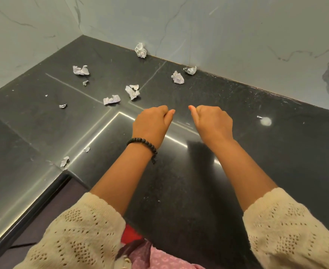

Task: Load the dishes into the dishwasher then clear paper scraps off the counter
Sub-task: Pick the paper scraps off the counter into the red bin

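I see crumpled paper scraps scattered over the black stone counter (237, 171), nearly all of them left of or beyond my hands. Farthest left of my left hand (152, 123) lie a small scrap (63, 106), a torn piece (65, 161) at the counter's inner corner edge and a tiny bit (86, 149) just beside it. Farther back on that side sit a larger crumpled wad (80, 70) and a small fleck (85, 82) near it. Just ahead and left of the left hand are a flattened scrap (111, 99) and a twisted pair (132, 91), close together. A paper ball (140, 50) rests against the marble wall (237, 32), well beyond both hands. My left hand, with a black bead bracelet (143, 145) on its wrist, is curled into a fist with nothing in it, thumb pointing toward the other hand. My right hand (213, 123) is clenched the same way, holding nothing, thumbs near but apart. Beyond the right hand lie two more wads (177, 77), (190, 70), the farther one touching the wall. A tiny scrap (259, 117) sits to the right of my right hand.
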